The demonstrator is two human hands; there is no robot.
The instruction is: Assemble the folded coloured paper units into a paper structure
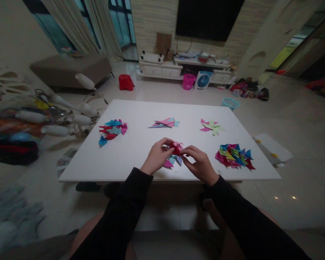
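Between my two hands is a red folded paper piece (176, 149), held just above the table's near middle. My left hand (158, 156) pinches it from the left with thumb and fingers. From the right, the fingertips of my right hand (199, 163) close on its other side. Under and behind it lie pink, pale blue and lilac folded papers (169, 164), partly covered by my fingers. Right of my right hand sits a heap of multicoloured folded papers (235, 156). The exact shape of the red piece is too small to tell.
On the white table (135, 159) lie a blue and red folded-paper pile (113, 130) at left, flat pointed pink and blue papers (166, 123) at back centre, and green and pink ones (212, 127) at back right. A turquoise basket (230, 103) stands behind the table's right corner.
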